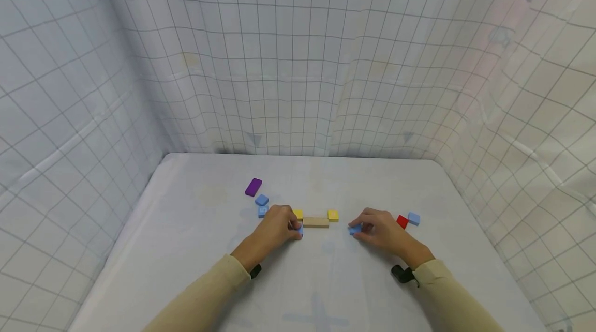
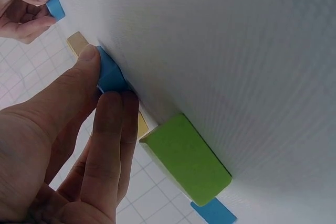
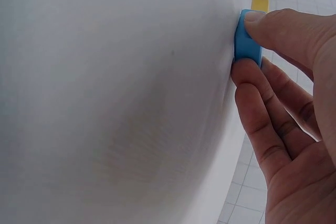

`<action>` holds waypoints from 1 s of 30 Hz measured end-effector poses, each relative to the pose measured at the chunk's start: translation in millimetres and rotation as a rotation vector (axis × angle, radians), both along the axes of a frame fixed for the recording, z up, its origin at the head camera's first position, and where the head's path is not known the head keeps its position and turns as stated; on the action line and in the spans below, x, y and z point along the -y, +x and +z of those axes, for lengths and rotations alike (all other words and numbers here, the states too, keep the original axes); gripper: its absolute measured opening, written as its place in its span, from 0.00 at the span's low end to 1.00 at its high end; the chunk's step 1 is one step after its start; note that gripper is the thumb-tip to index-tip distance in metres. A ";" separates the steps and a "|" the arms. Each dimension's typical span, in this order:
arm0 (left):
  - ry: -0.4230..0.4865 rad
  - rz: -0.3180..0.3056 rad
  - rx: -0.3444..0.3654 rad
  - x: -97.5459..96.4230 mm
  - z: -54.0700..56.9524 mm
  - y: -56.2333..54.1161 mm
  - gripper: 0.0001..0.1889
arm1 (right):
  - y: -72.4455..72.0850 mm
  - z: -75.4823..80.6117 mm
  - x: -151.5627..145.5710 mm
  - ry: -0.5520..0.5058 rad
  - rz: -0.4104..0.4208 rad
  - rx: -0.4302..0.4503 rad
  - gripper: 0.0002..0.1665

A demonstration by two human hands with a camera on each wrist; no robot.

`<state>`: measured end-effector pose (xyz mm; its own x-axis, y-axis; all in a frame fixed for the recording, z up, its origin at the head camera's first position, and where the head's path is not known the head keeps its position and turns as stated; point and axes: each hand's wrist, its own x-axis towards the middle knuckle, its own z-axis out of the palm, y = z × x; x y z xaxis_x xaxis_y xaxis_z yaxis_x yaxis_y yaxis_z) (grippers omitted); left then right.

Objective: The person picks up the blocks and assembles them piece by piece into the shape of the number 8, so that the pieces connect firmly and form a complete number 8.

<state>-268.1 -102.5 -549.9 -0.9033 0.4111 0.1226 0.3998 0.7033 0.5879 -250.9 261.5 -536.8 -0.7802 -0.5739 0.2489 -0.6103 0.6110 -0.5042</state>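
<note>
My left hand [image 1: 276,226] pinches a small blue block [image 2: 110,71] between thumb and fingertips, low at the table. It is just left of a plain wooden block [image 1: 315,222] and in front of a yellow block [image 1: 298,214]. Over on the right, my right hand [image 1: 379,229] holds another blue block [image 3: 248,38] by thumb and fingers. A second yellow block [image 1: 332,215] lies between the hands, at the wooden block's right end. Beside the left hand, the left wrist view shows a green block [image 2: 186,158]; the hand hides it in the head view.
Left of the left hand lie two blue blocks, one marked with a figure [image 1: 263,211] and one plain [image 1: 262,200], with a purple block [image 1: 253,187] behind. A red block [image 1: 402,222] and a blue block [image 1: 414,219] lie right of the right hand. Gridded cloth [image 1: 298,89] surrounds the white table [image 1: 316,280].
</note>
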 end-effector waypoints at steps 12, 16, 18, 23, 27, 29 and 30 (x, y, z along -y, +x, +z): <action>-0.018 0.030 0.040 -2.1 -4.7 -5.6 0.12 | -2.7 0.4 8.4 0.026 0.000 0.033 0.17; -0.010 0.021 0.035 -0.4 -8.1 -7.0 0.11 | -2.6 1.7 12.2 0.026 0.004 0.052 0.18; -0.011 0.019 0.020 0.9 -16.1 -10.7 0.11 | -1.9 2.6 14.3 0.026 0.004 0.060 0.18; -0.024 0.028 0.014 1.7 -23.2 -14.7 0.11 | -1.4 3.8 18.2 0.024 0.011 0.059 0.16; -0.022 0.025 0.031 1.4 -18.0 -12.7 0.11 | -2.1 3.2 19.9 0.026 0.013 0.057 0.16; -0.019 0.018 0.029 1.7 -17.4 -12.5 0.11 | -2.3 2.6 20.5 0.027 0.014 0.060 0.16; -0.022 0.016 0.024 1.8 -18.0 -13.0 0.11 | -2.3 2.3 20.7 0.028 0.015 0.062 0.16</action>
<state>-281.1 -104.3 -568.0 -0.9123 0.3989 0.0922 0.3745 0.7221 0.5817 -253.2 240.8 -534.5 -0.7850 -0.5915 0.1842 -0.5876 0.6168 -0.5236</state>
